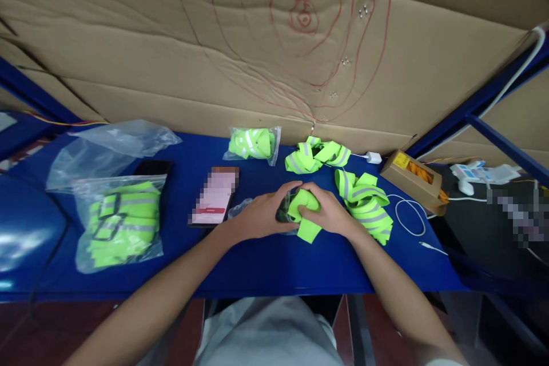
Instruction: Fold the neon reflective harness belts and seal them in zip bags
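I have both hands on the folded green strap at the near middle of the blue bench: left hand and right hand each in a closed grip on it, pressing it compact. Right of the strap lies a loose vest; left of it, a phone, then a filled bag. Beyond the strap sit another vest and a small packed bag.
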Demonstrator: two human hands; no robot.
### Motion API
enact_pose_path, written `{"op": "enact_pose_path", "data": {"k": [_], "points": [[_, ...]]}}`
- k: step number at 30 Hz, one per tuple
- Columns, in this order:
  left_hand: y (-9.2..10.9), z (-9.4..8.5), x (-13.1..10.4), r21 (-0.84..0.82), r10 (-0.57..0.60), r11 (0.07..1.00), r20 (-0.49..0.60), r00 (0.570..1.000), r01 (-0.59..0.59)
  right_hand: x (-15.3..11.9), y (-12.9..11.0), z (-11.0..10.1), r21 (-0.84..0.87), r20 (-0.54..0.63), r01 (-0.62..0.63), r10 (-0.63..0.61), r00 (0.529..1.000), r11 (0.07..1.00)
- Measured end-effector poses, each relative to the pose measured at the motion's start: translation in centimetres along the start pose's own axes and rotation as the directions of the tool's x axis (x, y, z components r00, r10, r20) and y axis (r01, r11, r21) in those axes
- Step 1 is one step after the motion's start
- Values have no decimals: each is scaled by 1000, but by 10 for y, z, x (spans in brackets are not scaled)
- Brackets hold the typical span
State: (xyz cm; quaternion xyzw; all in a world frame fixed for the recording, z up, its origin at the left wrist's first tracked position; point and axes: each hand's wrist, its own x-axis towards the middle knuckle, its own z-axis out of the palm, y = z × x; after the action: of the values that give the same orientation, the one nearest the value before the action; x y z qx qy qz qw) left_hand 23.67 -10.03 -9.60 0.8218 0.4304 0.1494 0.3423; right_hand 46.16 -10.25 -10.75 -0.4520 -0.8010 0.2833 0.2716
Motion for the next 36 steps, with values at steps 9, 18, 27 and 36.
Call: {"op": "enact_pose_path", "data": {"k": [9,18,27,36], "points": [[-9,7,4,18,71,997,-21,997,-70,-2,-7,7,-76,-31,-16,14,999,997],[14,-13,-1,-205,2,979,64,998,11,-5,-21,-4,120,-27,218,-216,976,969],[11,-19,2,-167,82,985,171,982,-53,-6,-16,3,30,-60,197,-195,979,980],[26,-10,1,-95,19,995,79,997,-11,-7,-16,3,9,3,267,-267,964,964]]}}
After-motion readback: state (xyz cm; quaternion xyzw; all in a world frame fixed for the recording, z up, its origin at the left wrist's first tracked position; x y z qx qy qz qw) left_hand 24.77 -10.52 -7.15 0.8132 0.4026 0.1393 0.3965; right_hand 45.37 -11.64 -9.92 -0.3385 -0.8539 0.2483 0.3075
